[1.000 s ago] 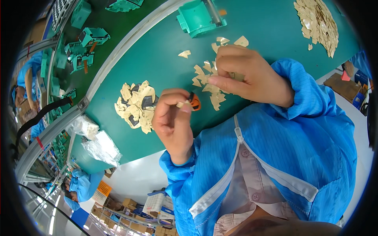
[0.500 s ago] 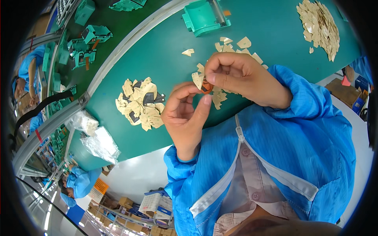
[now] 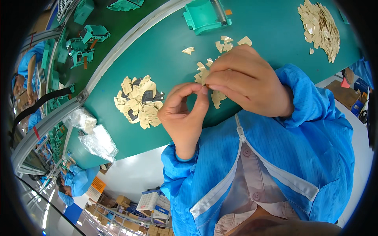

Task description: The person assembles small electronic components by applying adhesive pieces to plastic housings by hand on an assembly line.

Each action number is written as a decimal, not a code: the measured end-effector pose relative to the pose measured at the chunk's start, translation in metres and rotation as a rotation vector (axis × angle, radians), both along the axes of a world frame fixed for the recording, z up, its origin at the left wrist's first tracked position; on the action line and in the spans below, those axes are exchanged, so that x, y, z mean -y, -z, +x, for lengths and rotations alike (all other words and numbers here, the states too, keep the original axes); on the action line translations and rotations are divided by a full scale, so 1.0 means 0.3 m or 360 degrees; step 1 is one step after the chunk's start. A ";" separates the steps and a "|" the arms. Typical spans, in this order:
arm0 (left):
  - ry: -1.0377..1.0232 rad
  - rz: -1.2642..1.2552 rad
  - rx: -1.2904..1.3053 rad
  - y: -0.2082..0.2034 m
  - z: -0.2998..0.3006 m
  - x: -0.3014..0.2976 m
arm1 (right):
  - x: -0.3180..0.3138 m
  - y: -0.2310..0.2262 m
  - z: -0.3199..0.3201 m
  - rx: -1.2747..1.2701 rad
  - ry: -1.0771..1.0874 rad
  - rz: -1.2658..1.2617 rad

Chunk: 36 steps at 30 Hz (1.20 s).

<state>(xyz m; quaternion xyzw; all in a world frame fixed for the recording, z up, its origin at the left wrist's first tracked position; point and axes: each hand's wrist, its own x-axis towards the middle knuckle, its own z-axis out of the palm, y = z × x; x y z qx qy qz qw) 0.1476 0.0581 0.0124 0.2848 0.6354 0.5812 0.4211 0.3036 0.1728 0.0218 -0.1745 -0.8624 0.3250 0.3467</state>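
Observation:
Both hands meet over the green table, fingertips almost touching. My left hand [image 3: 182, 114] pinches with thumb and forefinger, its other fingers curled. My right hand [image 3: 249, 80] closes in a pinch beside it, the back of the hand hiding most of its fingers. What lies between the fingertips is small and mostly covered, so I cannot make it out. Cream paper-like pieces [image 3: 202, 71] lie scattered just behind and under the hands. To the left of my left hand sits a heap of cream pieces [image 3: 139, 104] with several black parts mixed in.
A teal plastic housing [image 3: 202, 17] stands at the table's far edge. A large pile of cream pieces [image 3: 319, 31] lies far right. Clear plastic bags [image 3: 98, 143] rest at the left edge. Beyond a metal rail [image 3: 118, 51], more teal housings [image 3: 94, 34] stand on another surface.
The small orange-and-dark piece seen between my fingertips is now hidden. My right hand has turned over it, its back now facing up, and my left fingers have drawn closer together.

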 end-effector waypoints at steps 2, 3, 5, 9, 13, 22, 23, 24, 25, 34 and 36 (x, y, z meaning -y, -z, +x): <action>0.0049 0.0066 -0.0177 -0.001 -0.001 0.002 | 0.010 0.008 -0.003 0.0085 -0.0076 0.0050; 0.0052 0.0067 -0.0173 0.000 -0.004 0.000 | 0.013 0.012 -0.006 0.0141 -0.0084 0.0105; 0.0141 0.0036 -0.0366 -0.001 -0.012 -0.003 | 0.018 0.017 -0.009 0.0201 -0.0091 0.0159; 0.0243 0.0052 -0.0720 -0.013 -0.025 -0.003 | 0.020 0.022 -0.018 0.0282 -0.0098 0.0250; 0.0361 -0.0065 -0.0833 -0.029 -0.029 -0.004 | 0.028 0.060 -0.040 0.0248 0.0001 0.0474; 0.0310 -0.0027 -0.0653 -0.001 -0.030 0.008 | 0.031 0.069 -0.037 0.0207 -0.0040 -0.0499; 0.0276 -0.0035 -0.0598 0.003 -0.031 0.011 | 0.031 0.073 -0.036 0.0206 -0.0042 -0.0498; 0.0277 -0.0034 -0.0597 0.003 -0.030 0.009 | 0.028 0.079 -0.033 0.0155 -0.0048 -0.0428; 0.0287 -0.0031 -0.0659 0.001 -0.028 0.007 | 0.026 0.083 -0.031 0.0104 -0.0054 -0.0358; 0.0350 -0.0060 -0.0730 -0.017 -0.022 0.003 | 0.032 0.087 -0.043 0.0144 -0.0002 -0.0297; 0.0351 -0.0047 -0.0657 -0.009 -0.024 0.005 | 0.040 0.084 -0.046 0.0134 0.0018 -0.0539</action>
